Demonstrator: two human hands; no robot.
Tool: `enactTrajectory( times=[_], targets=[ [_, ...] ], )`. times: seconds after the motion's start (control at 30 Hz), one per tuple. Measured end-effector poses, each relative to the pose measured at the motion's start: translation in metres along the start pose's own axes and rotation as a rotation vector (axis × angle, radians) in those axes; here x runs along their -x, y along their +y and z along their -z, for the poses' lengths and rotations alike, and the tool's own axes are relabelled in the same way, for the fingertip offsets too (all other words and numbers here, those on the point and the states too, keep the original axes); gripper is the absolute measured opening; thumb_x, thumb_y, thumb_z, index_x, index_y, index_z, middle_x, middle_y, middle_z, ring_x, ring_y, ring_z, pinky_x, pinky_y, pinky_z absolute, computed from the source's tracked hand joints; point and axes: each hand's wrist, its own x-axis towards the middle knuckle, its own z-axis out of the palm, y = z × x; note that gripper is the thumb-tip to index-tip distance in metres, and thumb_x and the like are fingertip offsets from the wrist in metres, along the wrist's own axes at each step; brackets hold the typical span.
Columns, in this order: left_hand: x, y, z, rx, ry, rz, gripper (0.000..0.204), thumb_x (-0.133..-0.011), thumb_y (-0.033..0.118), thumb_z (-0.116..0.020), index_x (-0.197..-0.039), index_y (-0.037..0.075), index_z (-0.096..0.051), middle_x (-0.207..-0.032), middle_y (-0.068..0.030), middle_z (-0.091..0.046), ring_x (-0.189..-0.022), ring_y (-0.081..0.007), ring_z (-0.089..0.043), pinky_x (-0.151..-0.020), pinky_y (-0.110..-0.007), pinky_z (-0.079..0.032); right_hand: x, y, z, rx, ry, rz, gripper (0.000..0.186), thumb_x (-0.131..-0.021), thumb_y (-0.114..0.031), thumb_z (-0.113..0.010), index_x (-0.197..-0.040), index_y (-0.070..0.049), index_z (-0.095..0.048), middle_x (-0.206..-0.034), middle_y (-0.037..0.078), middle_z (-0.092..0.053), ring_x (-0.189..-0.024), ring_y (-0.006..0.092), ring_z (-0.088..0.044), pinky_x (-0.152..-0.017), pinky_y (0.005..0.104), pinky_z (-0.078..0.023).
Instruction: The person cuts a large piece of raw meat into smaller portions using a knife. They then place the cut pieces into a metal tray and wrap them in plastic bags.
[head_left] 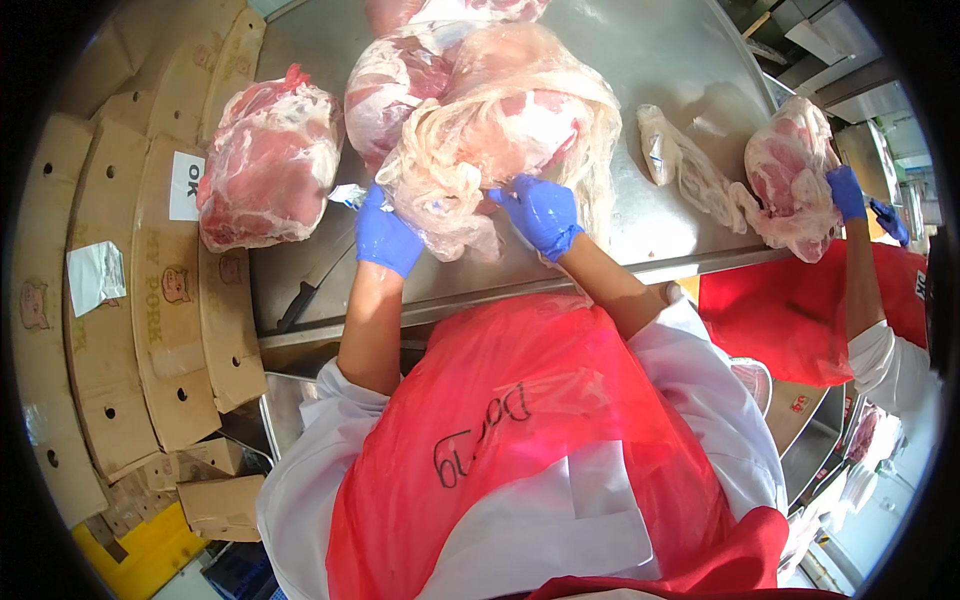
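A large piece of raw pork [540, 120] lies on the metal table in front of me, partly covered by pale, stretchy stockinette netting [440, 185]. My left hand [388, 238], in a blue glove, is closed on the bunched near left end of the netting. My right hand [545, 217], also gloved in blue, has its fingers curled into the netting at the meat's near edge. Folds hide some fingertips. Another raw pork cut [395, 90] touches the netted piece on its left. A small white-and-blue crumpled piece [348, 195] sits beside my left hand.
A bare pork cut [268, 165] lies at left, near a black-handled knife [297, 305] on the metal table [660, 230]. Stacked cardboard boxes [165, 290] line the left side. At right, a co-worker's gloved hand [847, 193] touches netted meat [790, 165]; loose netting [690, 170] trails beside it.
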Motion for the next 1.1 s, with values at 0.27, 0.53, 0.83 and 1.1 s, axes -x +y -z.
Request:
enactTrajectory(
  times=[0.27, 0.53, 0.83, 1.1],
  targets=[
    [0.005, 0.003, 0.034, -0.162, 0.111, -0.182, 0.052, -0.104, 0.039, -0.035, -0.138, 0.0, -0.043, -0.137, -0.0152, -0.049, -0.124, -0.0263, -0.049, -0.107, -0.041, -0.038, -0.008, -0.011, -0.01, -0.302, 0.142, 0.169, 0.031, -0.097, -0.026, -0.048, -0.08, -0.003, -0.062, -0.073, 0.021, -0.061, -0.07, 0.0418, -0.059, -0.06, 0.0479, -0.046],
    [-0.016, -0.05, 0.062, -1.395, -0.022, -0.81, 0.057, -0.098, 0.025, -0.047, -0.141, -0.007, -0.028, -0.139, -0.019, -0.04, -0.126, -0.0301, -0.04, -0.11, -0.04, -0.029, -0.054, -0.024, 0.011, -0.461, 0.029, 0.33, 0.037, -0.096, -0.028, -0.05, -0.075, -0.001, -0.062, -0.072, 0.023, -0.061, -0.07, 0.0432, -0.058, -0.065, 0.0486, -0.047],
    [-0.063, -0.108, 0.052, -1.777, 0.463, -1.257, 0.082, -0.081, 0.04, -0.065, -0.141, -0.002, -0.028, -0.139, -0.0277, -0.031, -0.129, -0.0431, -0.031, -0.105, -0.054, -0.026, -0.07, -0.051, 0.03, -0.396, -0.214, 0.514, 0.044, -0.097, -0.039, -0.05, -0.077, -0.003, -0.067, -0.074, 0.021, -0.063, -0.067, 0.0412, -0.059, -0.065, 0.0449, -0.049],
    [-0.078, -0.076, 0.026, -1.007, 0.238, -1.439, 0.045, -0.094, 0.028, -0.05, -0.123, -0.006, -0.05, -0.12, -0.0238, -0.054, -0.111, -0.0388, -0.051, -0.097, -0.048, -0.038, -0.076, -0.058, 0.039, -0.426, -0.188, 0.436, 0.039, -0.096, -0.038, -0.053, -0.089, -0.003, -0.069, -0.079, 0.02, -0.065, -0.072, 0.0399, -0.061, -0.068, 0.0437, -0.05]
  ],
)
